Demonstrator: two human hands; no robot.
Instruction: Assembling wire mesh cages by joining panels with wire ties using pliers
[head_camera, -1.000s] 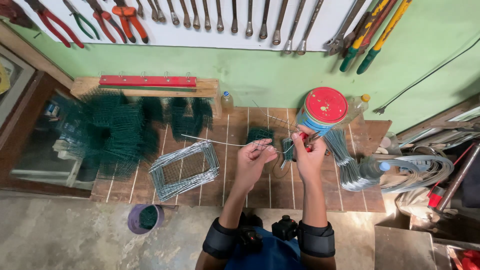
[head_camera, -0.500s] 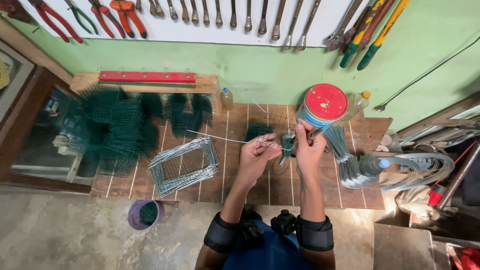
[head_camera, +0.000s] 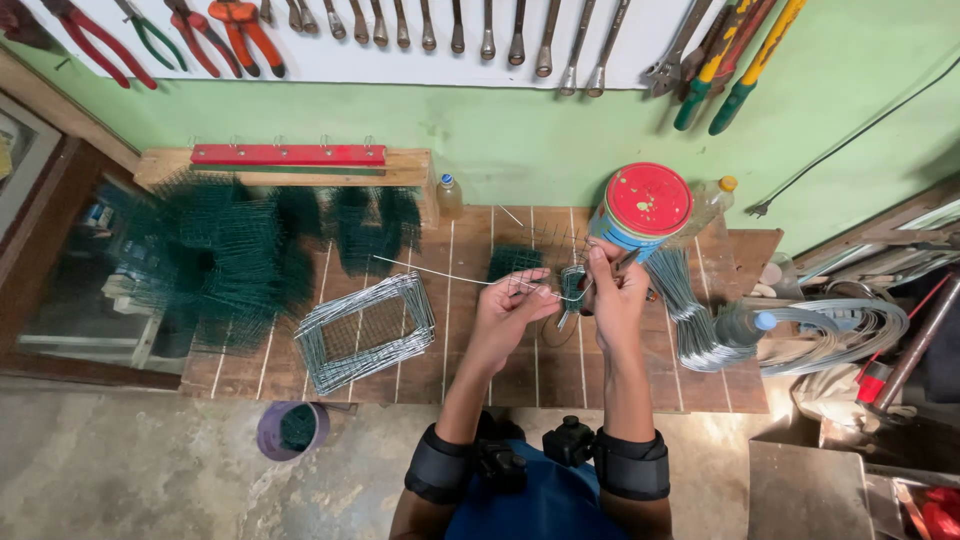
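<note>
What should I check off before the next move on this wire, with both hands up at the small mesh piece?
1. Left hand on the long wire: ok, fingers pinch it near the mesh.
2. Right hand on the small mesh piece: ok, though the exact grip is hidden.
3. Wire's free end clear: ok, it runs left over the bench, short of the green mesh stack.
4. Red-lidded can: upright, close behind the right hand; not ok for a wide swing.
5. Tool in the right hand: cannot tell.
</note>
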